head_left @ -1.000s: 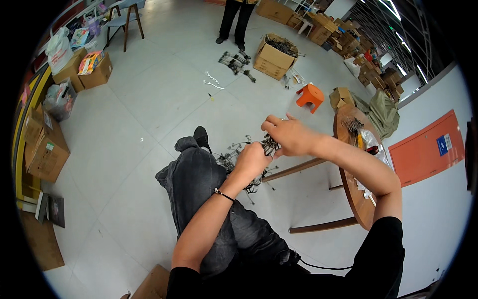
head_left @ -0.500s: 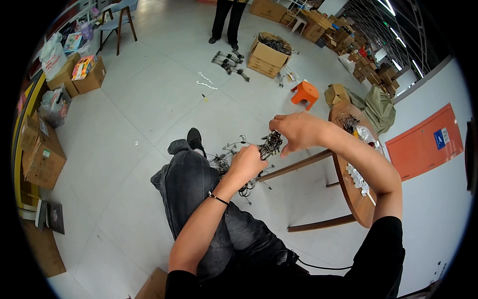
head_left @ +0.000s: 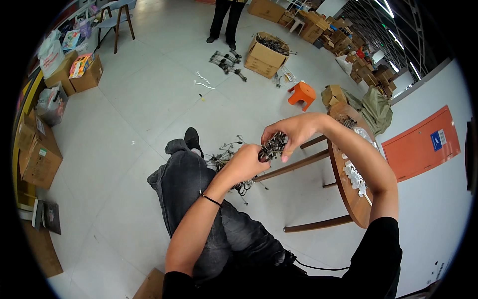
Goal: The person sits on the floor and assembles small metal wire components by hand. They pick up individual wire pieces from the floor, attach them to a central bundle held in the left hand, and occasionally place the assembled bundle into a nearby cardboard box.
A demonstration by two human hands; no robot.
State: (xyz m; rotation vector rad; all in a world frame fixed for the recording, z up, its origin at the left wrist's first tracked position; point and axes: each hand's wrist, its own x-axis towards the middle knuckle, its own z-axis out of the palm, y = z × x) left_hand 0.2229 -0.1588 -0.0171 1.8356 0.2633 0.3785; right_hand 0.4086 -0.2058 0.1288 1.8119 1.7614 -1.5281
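Observation:
My left hand [head_left: 243,163] is closed around a bundle of dark cables [head_left: 273,145] with small metallic connector ends, held above my lap. Over the bundle's upper end curls my right hand [head_left: 295,132], fingers on its far side and thumb at its near right edge. A thin yellowish strand [head_left: 285,152], perhaps a rubber band, runs across the bundle toward the right thumb. The cables' lower lengths [head_left: 242,187] hang beneath my left hand, beside my knee, and partly hide behind it.
A round wooden table [head_left: 348,192] with white plastic pieces [head_left: 354,178] stands at my right. Ahead are an orange stool [head_left: 301,95], a carton of dark cables [head_left: 265,59] and cable bundles [head_left: 226,62] on the floor. A person [head_left: 227,22] stands behind those. Boxes [head_left: 42,152] line the left.
My right hand has come down and left, closing in on the bundle's upper end. The thin yellowish strand now shows by the thumb. The left hand keeps its hold.

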